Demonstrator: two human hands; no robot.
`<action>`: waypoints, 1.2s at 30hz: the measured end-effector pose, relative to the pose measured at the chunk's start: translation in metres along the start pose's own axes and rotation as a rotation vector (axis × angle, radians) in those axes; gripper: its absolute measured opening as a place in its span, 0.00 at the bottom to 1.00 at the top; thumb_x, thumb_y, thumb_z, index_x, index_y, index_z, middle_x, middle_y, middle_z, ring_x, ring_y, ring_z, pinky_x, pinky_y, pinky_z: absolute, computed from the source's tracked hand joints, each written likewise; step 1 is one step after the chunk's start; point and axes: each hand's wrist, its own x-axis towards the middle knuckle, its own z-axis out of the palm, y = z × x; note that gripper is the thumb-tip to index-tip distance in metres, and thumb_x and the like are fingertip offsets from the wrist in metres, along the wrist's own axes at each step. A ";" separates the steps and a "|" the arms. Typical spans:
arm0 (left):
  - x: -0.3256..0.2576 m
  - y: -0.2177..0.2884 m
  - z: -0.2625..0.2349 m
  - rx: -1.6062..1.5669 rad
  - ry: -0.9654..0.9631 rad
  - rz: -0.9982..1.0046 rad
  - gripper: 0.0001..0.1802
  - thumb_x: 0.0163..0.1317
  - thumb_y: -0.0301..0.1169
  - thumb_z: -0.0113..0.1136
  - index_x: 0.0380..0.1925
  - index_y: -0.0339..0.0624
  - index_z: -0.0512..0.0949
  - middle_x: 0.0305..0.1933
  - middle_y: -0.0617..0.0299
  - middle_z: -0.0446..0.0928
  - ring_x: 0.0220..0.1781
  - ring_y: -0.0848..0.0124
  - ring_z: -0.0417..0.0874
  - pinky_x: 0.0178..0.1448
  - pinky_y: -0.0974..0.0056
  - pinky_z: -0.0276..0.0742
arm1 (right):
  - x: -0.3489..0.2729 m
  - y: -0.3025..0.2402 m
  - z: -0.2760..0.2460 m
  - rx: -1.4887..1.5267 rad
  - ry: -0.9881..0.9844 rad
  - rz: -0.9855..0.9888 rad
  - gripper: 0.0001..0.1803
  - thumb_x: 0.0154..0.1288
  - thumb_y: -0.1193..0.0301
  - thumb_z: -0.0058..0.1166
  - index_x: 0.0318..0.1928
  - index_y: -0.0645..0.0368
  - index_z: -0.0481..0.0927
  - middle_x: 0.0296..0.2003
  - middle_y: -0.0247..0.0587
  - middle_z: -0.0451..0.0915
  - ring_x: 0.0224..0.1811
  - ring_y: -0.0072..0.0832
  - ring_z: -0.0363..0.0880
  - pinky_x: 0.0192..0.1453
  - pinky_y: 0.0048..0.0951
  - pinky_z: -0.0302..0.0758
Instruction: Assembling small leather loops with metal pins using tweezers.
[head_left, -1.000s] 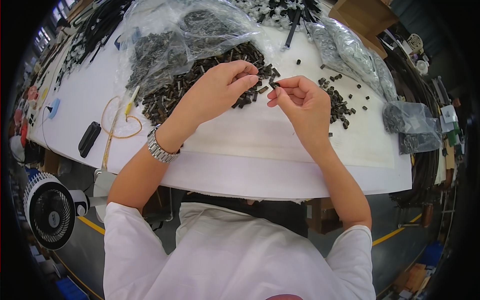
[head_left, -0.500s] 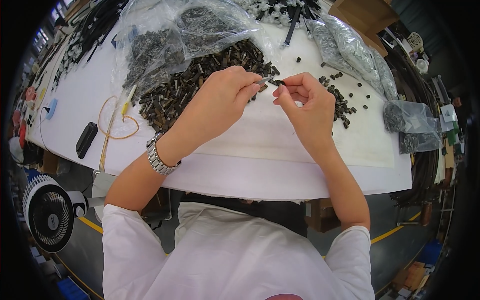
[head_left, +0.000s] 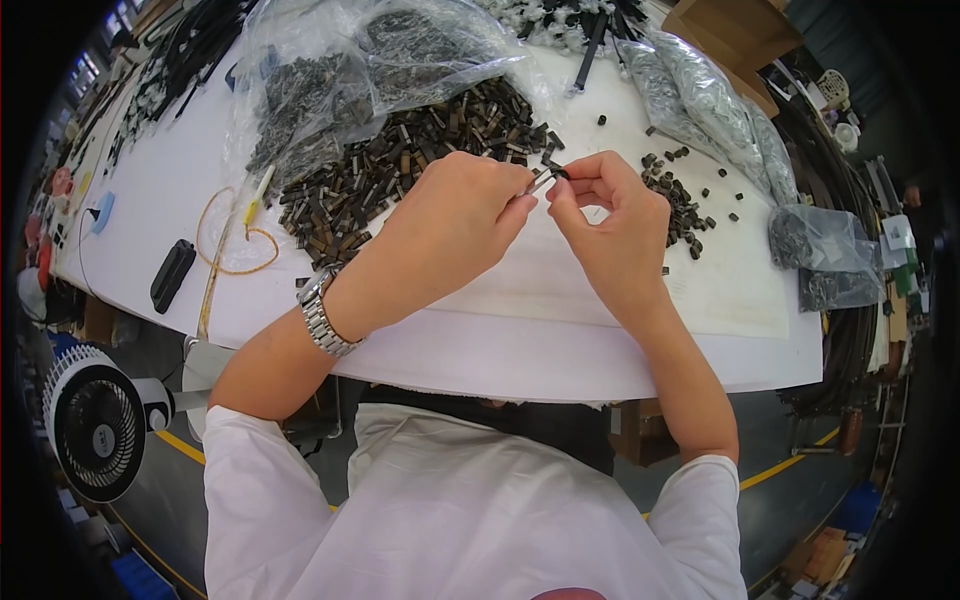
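Observation:
My left hand (head_left: 465, 210), with a metal watch (head_left: 322, 318) on its wrist, pinches a slim, pointed silver metal tool (head_left: 541, 181). The tool's tip meets a small dark looped piece (head_left: 559, 172) held between the thumb and forefinger of my right hand (head_left: 610, 215). Whether the tool is tweezers or a blade I cannot make out. Just beyond my left hand spreads a large heap of short dark brown-black pieces (head_left: 400, 150). Beside my right hand lies a smaller scatter of little dark rings or stubs (head_left: 680, 205).
Clear plastic bags (head_left: 310, 110) of dark parts lie at the far left, with silvery bags (head_left: 700, 90) at the far right. A black case (head_left: 173, 276) and a yellow-handled tool (head_left: 258, 200) with cord lie left. A fan (head_left: 95, 425) stands by the white table's (head_left: 560, 350) edge.
My left hand has come slightly nearer to me and to the right, and the tool's tip now meets the dark piece. My right hand has barely shifted.

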 end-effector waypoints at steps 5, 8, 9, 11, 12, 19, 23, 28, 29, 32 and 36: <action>-0.001 0.001 0.000 0.037 -0.009 0.007 0.12 0.73 0.27 0.59 0.29 0.32 0.79 0.20 0.53 0.78 0.18 0.64 0.85 0.27 0.62 0.78 | -0.002 0.000 0.001 -0.075 0.017 -0.066 0.07 0.64 0.77 0.66 0.39 0.63 0.80 0.30 0.43 0.88 0.33 0.31 0.92 0.38 0.29 0.85; -0.001 0.001 0.002 0.021 -0.045 -0.017 0.12 0.74 0.27 0.58 0.29 0.32 0.79 0.20 0.53 0.79 0.18 0.64 0.85 0.26 0.62 0.78 | -0.004 0.002 0.003 -0.137 0.029 -0.164 0.08 0.64 0.77 0.66 0.39 0.62 0.79 0.29 0.42 0.87 0.31 0.33 0.91 0.36 0.30 0.84; -0.001 0.001 0.003 0.029 -0.045 -0.014 0.12 0.74 0.27 0.57 0.30 0.31 0.79 0.20 0.53 0.80 0.18 0.64 0.86 0.26 0.62 0.78 | -0.004 0.004 0.005 -0.190 0.035 -0.226 0.08 0.63 0.77 0.66 0.39 0.61 0.79 0.29 0.42 0.87 0.31 0.34 0.90 0.35 0.31 0.83; -0.002 0.001 0.004 0.041 -0.042 -0.016 0.12 0.75 0.27 0.56 0.31 0.31 0.78 0.20 0.54 0.80 0.18 0.64 0.86 0.25 0.62 0.78 | -0.005 0.004 0.006 -0.238 0.038 -0.292 0.09 0.63 0.77 0.67 0.40 0.61 0.78 0.29 0.42 0.87 0.30 0.35 0.90 0.34 0.31 0.83; -0.003 0.000 0.006 0.037 -0.042 -0.020 0.12 0.75 0.27 0.56 0.31 0.32 0.78 0.21 0.54 0.81 0.18 0.64 0.86 0.25 0.62 0.77 | -0.006 0.004 0.006 -0.259 0.028 -0.318 0.09 0.62 0.77 0.67 0.40 0.60 0.78 0.29 0.42 0.87 0.30 0.36 0.90 0.33 0.32 0.82; -0.003 0.000 0.008 0.147 0.068 0.082 0.08 0.72 0.26 0.58 0.32 0.34 0.77 0.22 0.47 0.79 0.25 0.48 0.83 0.31 0.50 0.76 | -0.005 0.004 0.009 -0.197 0.039 -0.307 0.10 0.63 0.78 0.66 0.42 0.60 0.78 0.30 0.42 0.87 0.32 0.35 0.91 0.36 0.32 0.83; -0.004 0.000 0.008 0.128 0.081 0.094 0.06 0.70 0.25 0.59 0.33 0.34 0.77 0.23 0.43 0.77 0.30 0.43 0.82 0.34 0.46 0.75 | -0.005 -0.001 0.010 -0.080 0.021 -0.213 0.11 0.64 0.79 0.67 0.44 0.61 0.78 0.33 0.42 0.88 0.37 0.33 0.92 0.41 0.30 0.84; -0.005 0.001 0.002 0.200 0.074 0.140 0.05 0.70 0.25 0.59 0.35 0.35 0.76 0.25 0.45 0.79 0.30 0.45 0.83 0.34 0.47 0.76 | -0.003 0.000 0.011 0.118 0.044 -0.096 0.13 0.65 0.81 0.67 0.49 0.63 0.82 0.36 0.42 0.89 0.40 0.29 0.92 0.47 0.28 0.84; -0.005 0.001 0.002 0.200 0.075 0.139 0.05 0.70 0.25 0.59 0.35 0.35 0.76 0.25 0.45 0.79 0.30 0.45 0.83 0.34 0.47 0.76 | -0.003 0.000 0.010 0.118 0.043 -0.096 0.13 0.65 0.81 0.67 0.49 0.63 0.82 0.36 0.42 0.89 0.40 0.29 0.92 0.47 0.28 0.84; -0.005 0.002 0.004 0.201 0.085 0.143 0.05 0.71 0.25 0.59 0.37 0.35 0.75 0.26 0.47 0.80 0.30 0.46 0.84 0.34 0.48 0.77 | -0.004 -0.001 0.007 0.077 0.027 -0.113 0.14 0.65 0.82 0.67 0.50 0.63 0.84 0.37 0.43 0.90 0.39 0.29 0.92 0.47 0.28 0.84; -0.008 0.005 0.004 0.237 0.042 0.103 0.06 0.72 0.26 0.60 0.40 0.34 0.76 0.26 0.46 0.81 0.30 0.47 0.85 0.34 0.48 0.78 | -0.003 -0.002 0.008 -0.046 0.063 -0.246 0.13 0.63 0.82 0.67 0.49 0.64 0.85 0.36 0.45 0.89 0.37 0.30 0.91 0.43 0.27 0.83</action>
